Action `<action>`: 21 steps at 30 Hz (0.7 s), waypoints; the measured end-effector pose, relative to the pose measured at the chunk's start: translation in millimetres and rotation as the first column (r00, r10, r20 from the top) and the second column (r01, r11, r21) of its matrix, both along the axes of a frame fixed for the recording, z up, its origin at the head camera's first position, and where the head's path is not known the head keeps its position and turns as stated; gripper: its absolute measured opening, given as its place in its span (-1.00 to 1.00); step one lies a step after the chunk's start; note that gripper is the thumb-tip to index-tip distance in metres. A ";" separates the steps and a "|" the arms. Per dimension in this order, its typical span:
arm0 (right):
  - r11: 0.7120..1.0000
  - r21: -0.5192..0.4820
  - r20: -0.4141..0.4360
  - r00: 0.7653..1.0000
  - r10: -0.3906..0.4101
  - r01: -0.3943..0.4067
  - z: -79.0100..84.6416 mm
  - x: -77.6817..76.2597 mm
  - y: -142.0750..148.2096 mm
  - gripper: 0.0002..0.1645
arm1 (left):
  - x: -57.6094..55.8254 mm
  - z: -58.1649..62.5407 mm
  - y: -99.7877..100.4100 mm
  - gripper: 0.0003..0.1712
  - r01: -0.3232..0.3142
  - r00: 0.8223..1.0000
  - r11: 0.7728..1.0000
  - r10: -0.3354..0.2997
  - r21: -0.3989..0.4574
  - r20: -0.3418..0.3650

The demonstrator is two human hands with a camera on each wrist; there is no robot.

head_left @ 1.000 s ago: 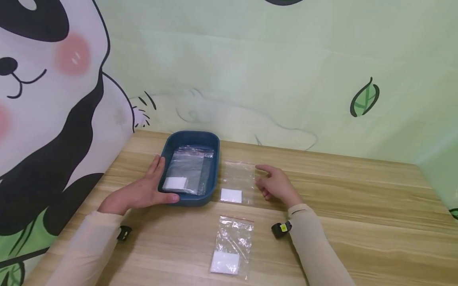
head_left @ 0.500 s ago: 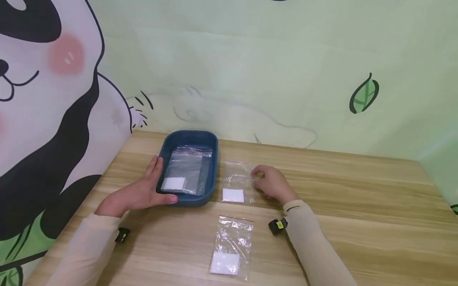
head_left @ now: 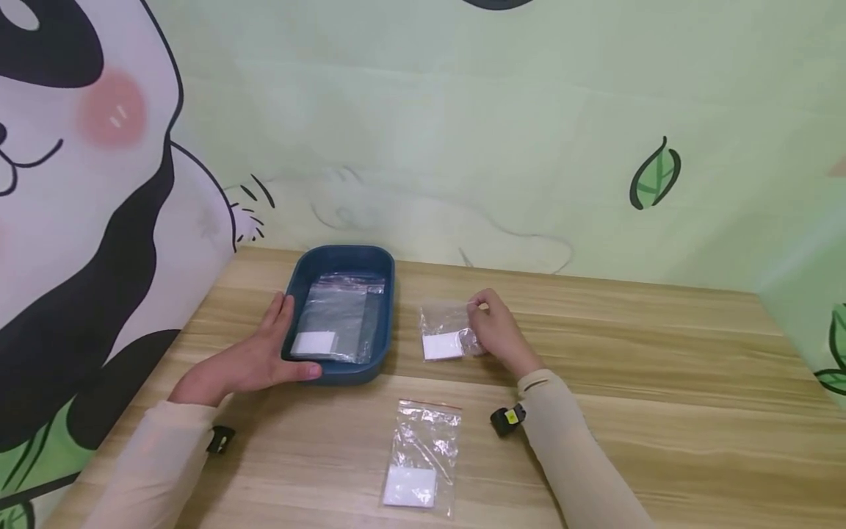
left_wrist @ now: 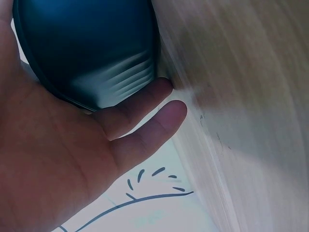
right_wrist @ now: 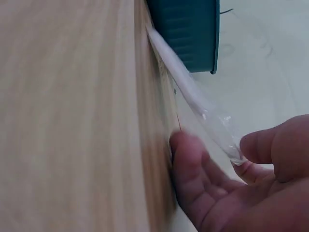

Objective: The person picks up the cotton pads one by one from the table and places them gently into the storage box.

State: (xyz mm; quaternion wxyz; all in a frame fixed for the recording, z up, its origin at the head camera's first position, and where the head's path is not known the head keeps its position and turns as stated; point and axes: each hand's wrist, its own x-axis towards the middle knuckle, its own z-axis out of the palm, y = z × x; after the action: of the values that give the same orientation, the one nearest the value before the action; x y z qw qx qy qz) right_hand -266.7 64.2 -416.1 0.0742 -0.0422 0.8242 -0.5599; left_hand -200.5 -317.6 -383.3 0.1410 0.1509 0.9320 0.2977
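My left hand [head_left: 254, 356] rests against the left side of a dark blue plastic tray [head_left: 390, 316], fingers extended along its wall and thumb at the front rim. The left wrist view shows straight fingers [left_wrist: 149, 133] beside the tray's outer wall. Inside the tray lie clear zip bags [head_left: 330, 312] with a white label patch. To the right of the tray, my right hand [head_left: 499, 330] pinches the right edge of another clear zip bag [head_left: 446, 330] between thumb and finger. That bag [right_wrist: 193, 96] slants up off the table at the pinched edge in the right wrist view.
A further clear zip bag [head_left: 423, 455] with a white patch lies flat nearer the front. The wooden table [head_left: 661, 389] stretches to the right. A printed backdrop [head_left: 429, 132] stands behind the table's back edge, with a panda at left.
My right hand has closed its thumb and finger on the bag's right edge and lifted it, crumpling the bag. The left hand keeps its place at the tray; the view shifts slightly.
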 end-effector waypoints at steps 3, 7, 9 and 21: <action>0.994 -0.104 0.077 0.997 -0.018 0.026 -0.4 -1.9 1.2 -0.67 | -0.2 0.1 -0.1 0.50 0.001 1.000 1.000 -0.001 0.001 0.004; 0.986 -0.165 0.174 0.984 0.035 -0.006 0.4 -3.2 4.4 -0.28 | -0.8 0.5 -0.1 0.51 0.001 1.000 1.000 -0.001 -0.002 0.007; 0.984 -0.172 0.190 0.979 0.076 -0.043 1.5 -3.2 5.2 -0.14 | -1.1 0.6 -0.1 0.51 0.001 1.000 1.000 -0.001 -0.005 0.009; 0.980 -0.149 0.194 0.968 0.159 -0.131 3.2 -0.2 2.8 -0.24 | -1.1 0.1 0.4 0.50 -0.003 1.000 1.000 0.003 -0.010 0.008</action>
State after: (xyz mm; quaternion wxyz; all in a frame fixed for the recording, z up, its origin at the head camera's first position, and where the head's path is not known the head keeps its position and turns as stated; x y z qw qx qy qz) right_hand -266.9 67.0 -412.8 0.1966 -0.0494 0.7671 -0.6087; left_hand -201.6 -317.2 -383.2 0.1447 0.1475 0.9332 0.2941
